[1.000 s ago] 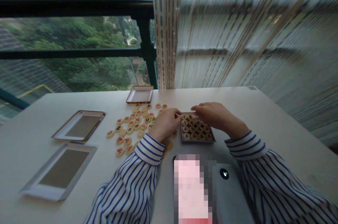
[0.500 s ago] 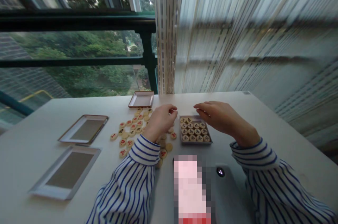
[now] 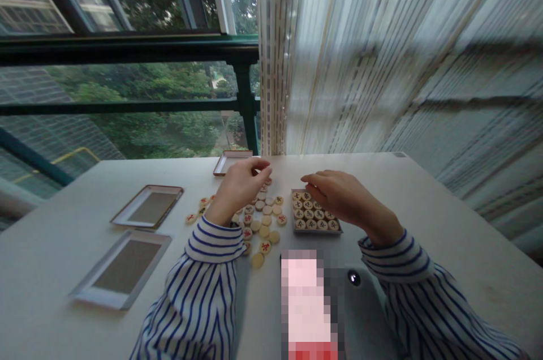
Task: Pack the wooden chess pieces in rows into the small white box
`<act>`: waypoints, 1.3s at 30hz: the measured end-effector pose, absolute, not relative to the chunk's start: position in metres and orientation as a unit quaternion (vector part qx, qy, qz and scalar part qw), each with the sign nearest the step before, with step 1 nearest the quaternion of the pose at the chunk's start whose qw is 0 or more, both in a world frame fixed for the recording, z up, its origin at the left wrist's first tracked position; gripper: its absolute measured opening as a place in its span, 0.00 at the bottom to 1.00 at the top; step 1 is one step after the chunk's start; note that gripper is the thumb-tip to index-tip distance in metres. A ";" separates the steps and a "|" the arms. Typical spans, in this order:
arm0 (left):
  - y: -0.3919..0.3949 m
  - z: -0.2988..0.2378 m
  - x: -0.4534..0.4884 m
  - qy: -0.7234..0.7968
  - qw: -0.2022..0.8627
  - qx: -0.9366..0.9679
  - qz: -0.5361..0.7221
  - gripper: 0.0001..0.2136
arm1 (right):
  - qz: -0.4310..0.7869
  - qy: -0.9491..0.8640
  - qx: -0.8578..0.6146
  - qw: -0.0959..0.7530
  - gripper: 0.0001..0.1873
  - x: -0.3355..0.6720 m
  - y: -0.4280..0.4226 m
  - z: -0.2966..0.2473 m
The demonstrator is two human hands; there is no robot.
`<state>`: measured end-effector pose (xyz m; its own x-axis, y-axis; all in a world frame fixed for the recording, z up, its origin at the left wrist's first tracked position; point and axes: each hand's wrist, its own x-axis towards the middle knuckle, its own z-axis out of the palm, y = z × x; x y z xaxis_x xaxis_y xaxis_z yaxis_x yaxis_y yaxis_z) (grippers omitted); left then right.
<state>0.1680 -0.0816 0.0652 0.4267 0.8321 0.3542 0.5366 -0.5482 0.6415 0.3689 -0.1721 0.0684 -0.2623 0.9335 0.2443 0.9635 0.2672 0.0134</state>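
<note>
My left hand [image 3: 244, 185] hovers over the loose round Chinese chess pieces [image 3: 267, 219], palm down, with its thumb and bent fingers slightly apart and no piece visible between them. Some of these pieces show red or black characters and others are blank side up; the hand and sleeve hide part of the pile. On the right, my right hand [image 3: 343, 196] is held over the far right part of a small square box [image 3: 318, 231], its fingers stretched out to the left. Inside the box, chess pieces [image 3: 311, 225] with black characters lie in rows; the hand covers some.
An open shallow tray [image 3: 220, 166] stands at the back of the white table [image 3: 360, 162]. To the left lie a brown-rimmed tray [image 3: 146, 225] and a grey-rimmed one [image 3: 142, 270]. A pixelated phone-like object [image 3: 309, 298] is in front, beside a grey device [image 3: 367, 298].
My left hand has moved left and slightly away from the box, uncovering more loose pieces. My right hand has shifted left and slightly lower over the box. The camera view has tilted slightly.
</note>
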 end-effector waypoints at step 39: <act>-0.096 0.037 0.050 0.540 0.207 0.706 0.410 0.15 | -0.099 -0.786 -0.589 0.159 0.16 0.357 -0.168 0.064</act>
<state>0.0498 -0.0957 0.0375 0.0823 0.9312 0.3551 0.5924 -0.3323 0.7340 0.3575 -0.1683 0.0644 -0.2542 0.8945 0.3678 0.9579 0.2852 -0.0317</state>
